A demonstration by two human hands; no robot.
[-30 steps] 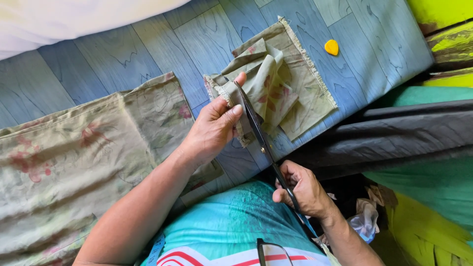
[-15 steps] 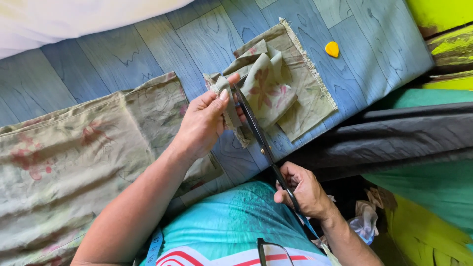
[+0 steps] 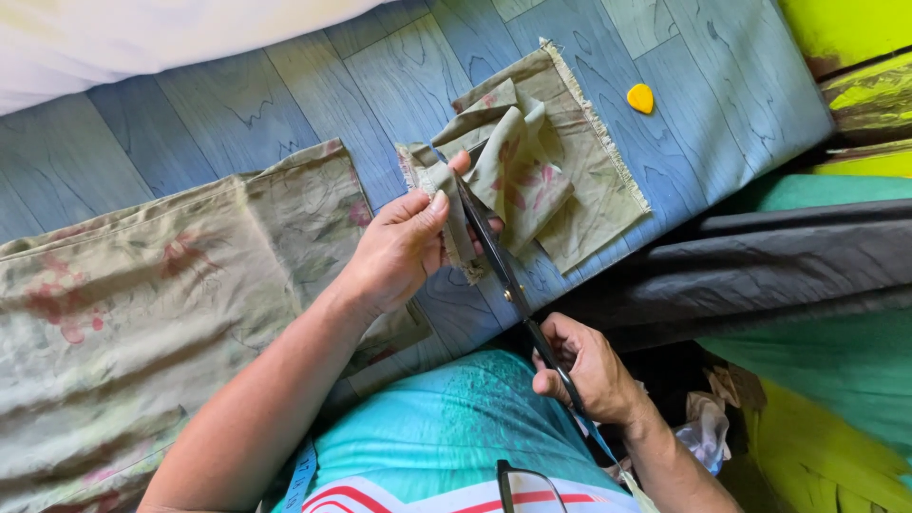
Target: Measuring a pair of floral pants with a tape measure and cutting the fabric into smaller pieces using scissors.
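My left hand (image 3: 399, 252) pinches the near edge of a folded piece of olive floral fabric (image 3: 570, 180) and lifts it off the blue wood-pattern floor. My right hand (image 3: 589, 370) grips the handles of long black scissors (image 3: 494, 252). Their blades reach up into the fabric right beside my left thumb and fingers. The blade tips are partly hidden by the cloth folds.
A larger sheet of the same olive floral fabric (image 3: 142, 313) lies at the left. A small yellow piece (image 3: 641, 97) sits on the floor (image 3: 285, 104) beyond the folded cloth. Dark and green cloth (image 3: 760, 266) is piled at the right, white cloth (image 3: 142, 38) at the top left.
My left hand has raised and bunched the fabric edge a little more. The scissors' blades have slid further along into the cloth. My right hand stays in about the same place.
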